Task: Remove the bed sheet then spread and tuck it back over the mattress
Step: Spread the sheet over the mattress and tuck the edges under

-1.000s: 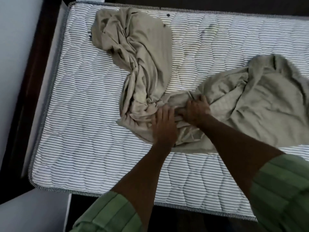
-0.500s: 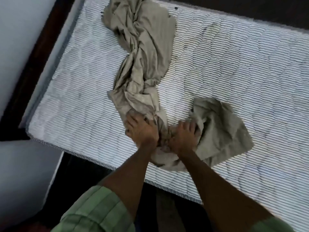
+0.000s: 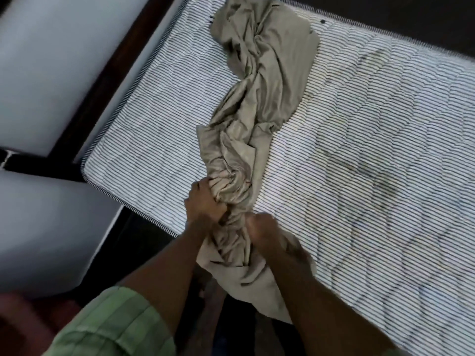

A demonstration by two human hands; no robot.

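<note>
Beige bed sheet [image 3: 259,104] bunched lengthwise across striped mattress [image 3: 372,150], near end held in left hand [image 3: 204,204] and right hand [image 3: 267,232] grip

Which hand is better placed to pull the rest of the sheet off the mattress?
Left hand, probably: its grip is on the bunched sheet nearest the part lying on the mattress. The right hand holds the end already hanging off.

We find the striped mattress [image 3: 372,155] bare and unobstructed across its whole right side and along its left strip. The one obstacle on it is the bunched bed sheet [image 3: 259,98], a crumpled ridge running from the far edge to the near edge and spilling over it. Our left hand [image 3: 204,201] and right hand [image 3: 264,232] crowd that near end. Left of the mattress, the dark bed frame [image 3: 108,73] closes off passage.
</note>
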